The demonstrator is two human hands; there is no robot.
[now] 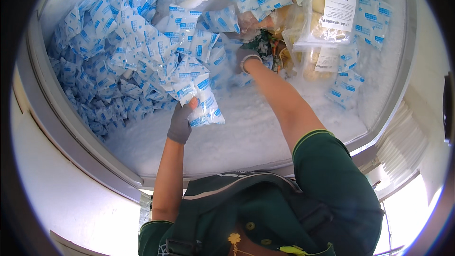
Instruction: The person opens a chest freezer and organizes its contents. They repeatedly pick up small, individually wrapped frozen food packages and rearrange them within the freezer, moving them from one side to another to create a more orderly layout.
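My left hand, in a grey fingerless glove, grips a white and blue ice pack by its left side, thumb on top. My right hand, also gloved, reaches down among the packs in the chest freezer, beside a dark green frosted item. Its fingers are hidden, so whether it holds anything does not show. A large heap of ice packs fills the freezer's left side. Clear bags of pale buns with printed labels lie to the right of my right hand.
Thick frost coats the freezer's inner wall nearest me. The grey freezer rim curves round on the left and right. More ice packs lie against the right wall. Other bagged food sits by my right hand.
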